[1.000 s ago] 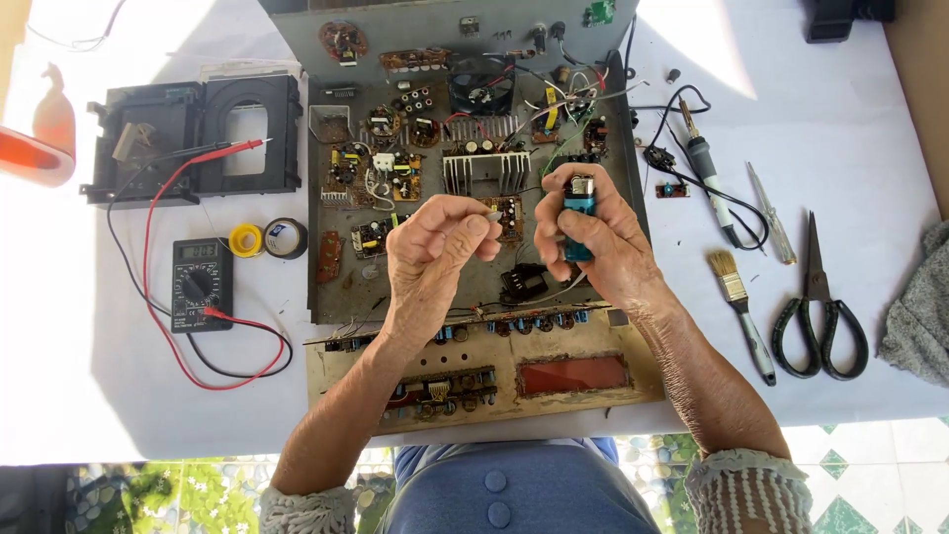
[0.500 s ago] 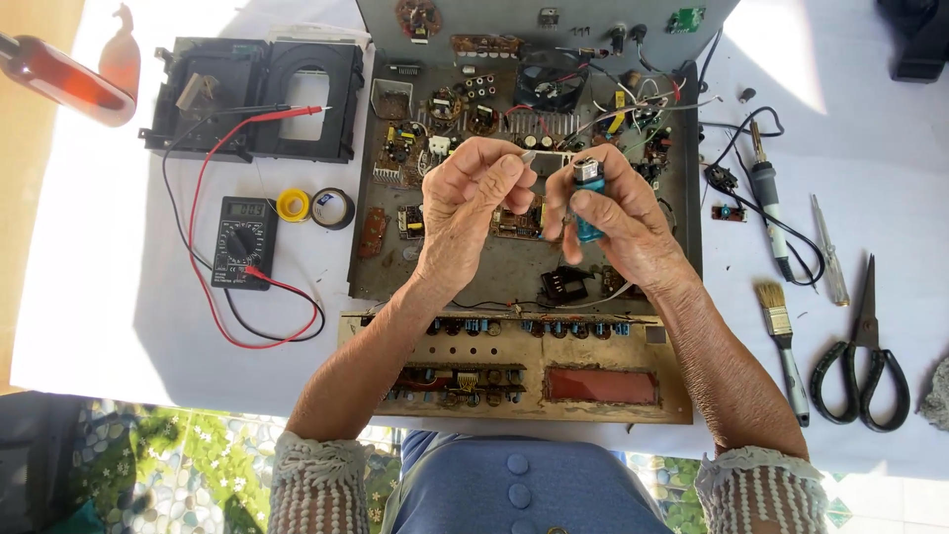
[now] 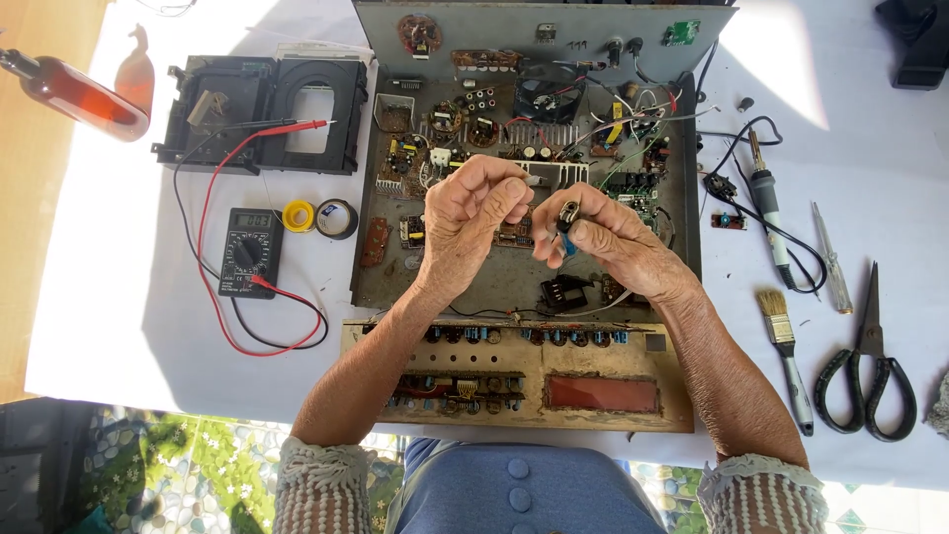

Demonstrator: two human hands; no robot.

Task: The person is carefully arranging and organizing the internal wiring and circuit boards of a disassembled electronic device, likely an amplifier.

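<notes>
Both hands sit lower and more central over the chassis [image 3: 682, 148] than before. One bottle [image 3: 74, 91], one meter [image 3: 247, 253], two tape rolls [image 3: 318, 218]. Left hand [image 3: 470, 222] pinched shut, contents unclear; right hand [image 3: 613, 242] clamped on one blue lighter [image 3: 566, 225] above the boards. One iron [image 3: 769, 210], one brush [image 3: 786, 356], one scissors [image 3: 870, 371].

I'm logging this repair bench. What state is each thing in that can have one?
Amplifier chassis: cover off, boards exposed.
Front panel: lying flat, near the person.
Left hand: fingers pinched on a small part.
Right hand: shut on blue lighter.
Multimeter: leads plugged in, display lit.
Scissors: closed.
Soldering iron: lying on table.
Paintbrush: lying flat.
</notes>
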